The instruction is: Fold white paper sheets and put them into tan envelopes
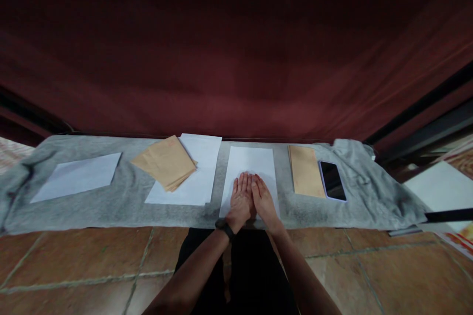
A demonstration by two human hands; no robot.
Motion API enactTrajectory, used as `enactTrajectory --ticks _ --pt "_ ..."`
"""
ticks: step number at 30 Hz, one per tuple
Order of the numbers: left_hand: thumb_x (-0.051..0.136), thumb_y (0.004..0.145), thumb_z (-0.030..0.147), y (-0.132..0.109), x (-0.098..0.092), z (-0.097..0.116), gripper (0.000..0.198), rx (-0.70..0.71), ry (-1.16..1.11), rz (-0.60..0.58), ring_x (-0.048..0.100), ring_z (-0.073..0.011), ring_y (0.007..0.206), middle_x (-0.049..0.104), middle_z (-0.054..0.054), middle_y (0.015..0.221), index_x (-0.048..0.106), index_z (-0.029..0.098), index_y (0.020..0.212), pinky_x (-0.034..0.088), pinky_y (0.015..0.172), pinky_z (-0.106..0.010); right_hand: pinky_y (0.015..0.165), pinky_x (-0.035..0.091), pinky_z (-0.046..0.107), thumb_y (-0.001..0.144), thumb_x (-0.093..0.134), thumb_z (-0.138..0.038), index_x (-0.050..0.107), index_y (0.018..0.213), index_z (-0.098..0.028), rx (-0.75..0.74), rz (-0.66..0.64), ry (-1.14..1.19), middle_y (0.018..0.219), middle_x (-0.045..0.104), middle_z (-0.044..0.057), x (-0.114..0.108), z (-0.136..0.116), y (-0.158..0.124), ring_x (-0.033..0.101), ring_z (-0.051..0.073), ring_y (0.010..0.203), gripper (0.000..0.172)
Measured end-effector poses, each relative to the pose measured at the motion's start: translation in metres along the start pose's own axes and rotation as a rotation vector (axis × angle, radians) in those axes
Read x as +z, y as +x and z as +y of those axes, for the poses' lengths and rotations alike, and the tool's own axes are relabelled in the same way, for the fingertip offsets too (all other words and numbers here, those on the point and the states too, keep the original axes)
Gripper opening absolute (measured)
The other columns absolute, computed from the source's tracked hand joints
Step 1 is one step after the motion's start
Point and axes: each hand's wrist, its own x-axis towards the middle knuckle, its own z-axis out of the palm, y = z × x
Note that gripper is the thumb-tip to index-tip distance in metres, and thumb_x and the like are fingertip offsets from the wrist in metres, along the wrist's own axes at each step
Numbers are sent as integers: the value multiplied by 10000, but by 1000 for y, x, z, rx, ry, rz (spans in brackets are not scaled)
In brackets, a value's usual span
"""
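Observer: Room and surface?

Me: A dark red backing (pixel 236 74) filled the far side; curtain or wall, I could not tell. Brown tiles (pixel 92 258) with pale joints lay underfoot. The long, narrow work surface was draped in grey cloth (pixel 121 214), rumpled at both ends. A pale panel (pixel 439 184) stood off to the right.

Observer: Hands, and the sheet?

Me: The white sheet (pixel 253 160) lay flat on the cloth in front of me. My left hand (pixel 242 198), a dark band (pixel 224 228) at its wrist, and my right hand (pixel 264 200) rested on it side by side, fingers extended, unclenched, gripping nothing.

Observer: Elsewhere on the cloth?

Me: Left of the sheet, a fanned brown paper stack (pixel 168 160) partly covered white paper (pixel 201 179); farther left lay a separate white page (pixel 77 177). Right, a second brown stack (pixel 306 172) lay with a phone (pixel 333 180) just beside it, its screen dark.
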Motion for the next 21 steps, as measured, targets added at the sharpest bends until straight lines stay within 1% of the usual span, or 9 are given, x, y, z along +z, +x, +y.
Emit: enactTrajectory --ticks 2,4,7,10,14,17,19,21 --pt "425 928 160 2 4 -6 697 -30 50 -19 196 -317 1564 288 -219 1654 261 67 1599 245 1247 -565 1211 351 509 1072 288 -343 515 1486 -159 -66 -35 -95 1527 537 132 7 -3 -3 455 259 1448 506" --pt "376 949 144 -2 5 -10 653 -78 80 9 204 -299 1563 293 -205 1656 282 60 1590 248 1253 -540 1217 310 560 1061 360 -328 475 1518 -170 -112 -47 -207 1575 473 145 7 0 -8 408 288 1480 498" --pt "369 992 226 -9 4 -15 629 -162 83 86 223 -306 1559 310 -215 1646 276 51 1590 264 1246 -547 1214 299 564 1051 413 -352 414 1560 -174 -131 -37 -339 1618 397 153 -2 13 -16 381 309 1495 539" --pt "379 1021 322 -14 -1 -19 634 -219 76 138 275 -323 1541 354 -236 1618 291 39 1581 293 1236 -546 1217 293 543 1061 394 -400 381 1575 -143 -125 11 -431 1615 395 168 -14 29 -20 387 315 1490 575" --pt "372 1034 342 -21 -5 -27 614 -257 82 179 331 -330 1518 403 -238 1592 325 38 1566 322 1226 -535 1207 307 532 1069 355 -449 354 1585 -127 -109 77 -471 1599 422 179 -24 48 -24 408 321 1474 608" --pt "363 1037 326 -25 -7 -33 587 -266 81 184 347 -329 1511 424 -234 1580 357 42 1550 331 1222 -537 1204 306 543 1073 329 -459 377 1569 -94 -70 113 -473 1589 429 206 -26 56 -25 403 337 1474 618" --pt "353 1036 303 -21 -9 -35 569 -252 68 170 337 -331 1516 429 -239 1576 380 31 1535 325 1224 -543 1208 285 572 1076 308 -461 402 1553 -80 -17 143 -460 1588 424 220 -24 55 -20 386 346 1482 618" --pt "340 1032 278 -7 -10 -31 562 -203 38 147 312 -319 1528 414 -231 1588 378 30 1535 317 1232 -539 1215 267 588 1081 272 -453 416 1542 -67 21 149 -413 1593 411 226 -19 50 -7 363 339 1497 618"
